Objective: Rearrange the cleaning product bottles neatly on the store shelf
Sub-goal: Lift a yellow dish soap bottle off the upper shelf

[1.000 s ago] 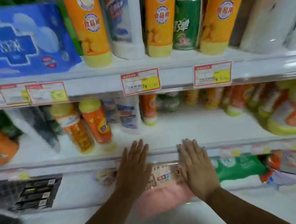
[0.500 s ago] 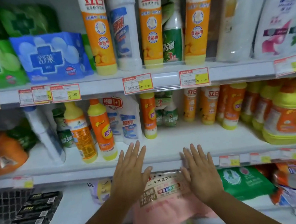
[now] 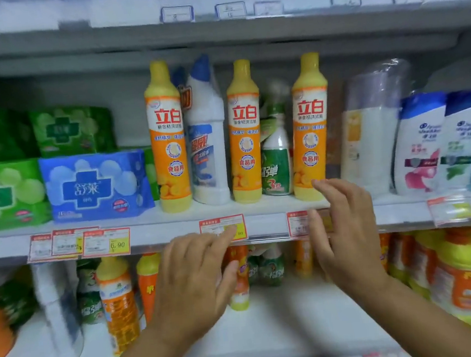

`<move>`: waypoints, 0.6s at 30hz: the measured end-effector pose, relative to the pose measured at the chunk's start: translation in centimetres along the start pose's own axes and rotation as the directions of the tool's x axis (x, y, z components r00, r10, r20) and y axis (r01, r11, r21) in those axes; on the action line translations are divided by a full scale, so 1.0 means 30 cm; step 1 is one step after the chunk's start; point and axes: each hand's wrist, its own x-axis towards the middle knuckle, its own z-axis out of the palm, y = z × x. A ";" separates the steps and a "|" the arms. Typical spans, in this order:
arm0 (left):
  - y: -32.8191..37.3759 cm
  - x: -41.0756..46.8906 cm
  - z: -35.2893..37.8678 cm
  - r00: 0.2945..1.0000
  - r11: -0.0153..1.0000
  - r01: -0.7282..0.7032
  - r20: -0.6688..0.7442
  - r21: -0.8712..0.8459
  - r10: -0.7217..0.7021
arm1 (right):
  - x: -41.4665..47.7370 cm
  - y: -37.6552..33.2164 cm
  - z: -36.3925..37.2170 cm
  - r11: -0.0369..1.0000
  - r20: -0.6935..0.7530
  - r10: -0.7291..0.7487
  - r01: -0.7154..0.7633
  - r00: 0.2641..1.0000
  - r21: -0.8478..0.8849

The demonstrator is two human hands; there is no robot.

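Left hand [image 3: 192, 277]: lifted off the pink pack, rose to the price tag [image 3: 223, 228]. Right hand [image 3: 346, 234]: rose likewise, fingertips at the rightmost orange bottle [image 3: 310, 130], possibly touching. Both: fingers went from flat to loosely curled.

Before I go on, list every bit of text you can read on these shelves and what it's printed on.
"立白": left orange bottle, middle orange bottle, right orange bottle.
"食品用": round badge on those same three.
"舒莱": blue pack and green pack.
"6.90": price tag below the blue pack.
"3": green spray bottle.
Too blurred to read: other price tags, white bottle, shampoo bottles, lower-shelf bottles.
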 end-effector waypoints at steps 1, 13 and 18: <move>-0.011 0.024 -0.001 1.000 1.000 0.015 -0.010 0.019 -0.015 | 0.030 0.011 0.004 0.999 0.052 0.044 -0.042 0.998 -0.032; -0.111 0.067 0.035 0.918 0.958 0.219 0.293 0.184 -0.266 | 0.276 0.005 0.079 0.888 0.213 0.451 -0.460 0.866 -0.009; -0.115 0.056 0.038 0.917 0.960 0.219 0.301 0.174 -0.264 | 0.276 0.010 0.098 0.813 0.186 0.577 -0.580 0.795 -0.040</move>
